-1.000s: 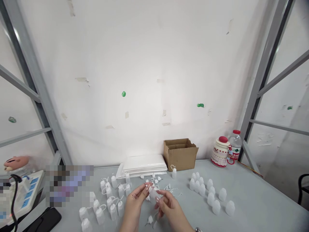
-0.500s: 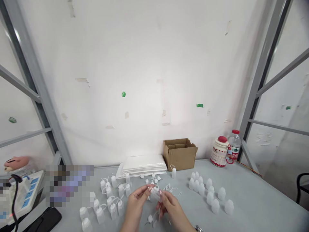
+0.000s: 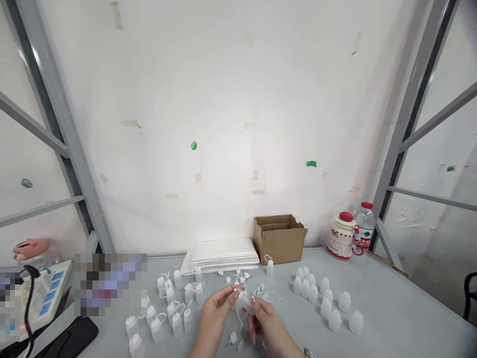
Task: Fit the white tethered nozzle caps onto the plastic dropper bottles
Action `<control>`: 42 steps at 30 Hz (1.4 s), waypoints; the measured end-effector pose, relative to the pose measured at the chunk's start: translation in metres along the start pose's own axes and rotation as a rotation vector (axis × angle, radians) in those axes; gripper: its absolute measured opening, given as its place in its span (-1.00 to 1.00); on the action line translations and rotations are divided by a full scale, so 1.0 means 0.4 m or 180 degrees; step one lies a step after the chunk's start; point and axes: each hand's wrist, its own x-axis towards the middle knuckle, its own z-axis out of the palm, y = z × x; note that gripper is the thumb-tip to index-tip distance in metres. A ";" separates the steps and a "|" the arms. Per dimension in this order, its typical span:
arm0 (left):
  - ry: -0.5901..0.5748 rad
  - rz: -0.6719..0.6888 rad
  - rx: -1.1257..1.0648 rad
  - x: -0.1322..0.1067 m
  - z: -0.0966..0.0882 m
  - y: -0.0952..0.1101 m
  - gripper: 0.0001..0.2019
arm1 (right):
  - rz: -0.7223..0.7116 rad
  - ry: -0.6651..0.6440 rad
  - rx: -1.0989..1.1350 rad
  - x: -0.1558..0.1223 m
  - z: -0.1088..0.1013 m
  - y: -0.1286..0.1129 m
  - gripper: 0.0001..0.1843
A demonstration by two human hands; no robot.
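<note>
My right hand (image 3: pixel 265 317) grips a small translucent plastic bottle (image 3: pixel 246 302) at the front middle of the table, its fingers closed round the lower end. At the bottle's top, my left hand (image 3: pixel 218 309) pinches a white cap (image 3: pixel 240 292). A thin white strap (image 3: pixel 239 314) dangles below the cap. Whether the cap is seated on the bottle I cannot tell. Beyond my hands lie several loose caps with straps (image 3: pixel 263 292), and one more strapped cap (image 3: pixel 233 338) rests nearer to me.
Several capped bottles (image 3: pixel 177 323) stand at left, several uncapped bottles (image 3: pixel 326 306) at right. Behind are stacked white sheets (image 3: pixel 223 254), a cardboard box (image 3: pixel 281 246), a patterned jar (image 3: pixel 341 238) and a water bottle (image 3: pixel 364 226). A black phone (image 3: pixel 70 340) lies at front left.
My left hand's cap and the bottle in my right hand have shifted slightly, with the strap now hanging down between my hands. The whole view has moved a little rightward.
</note>
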 end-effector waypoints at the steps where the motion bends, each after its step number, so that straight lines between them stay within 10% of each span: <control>1: 0.0008 0.0002 0.0071 0.001 0.002 -0.002 -0.66 | -0.0187 0.0133 -0.0137 0.000 -0.001 -0.003 -0.40; 19: -0.0920 0.0137 0.0193 -0.019 -0.009 0.023 -0.80 | -0.1045 0.0784 -0.1383 -0.015 -0.027 -0.031 -0.59; 29: 0.0479 0.0045 0.0019 0.000 -0.023 0.038 -0.61 | -0.1110 0.0620 -0.0901 -0.006 -0.033 -0.034 -0.60; 42: 0.0230 -0.0130 -0.0218 -0.009 -0.014 0.006 -0.67 | -0.1572 0.0694 -0.2016 -0.040 -0.021 0.015 -0.73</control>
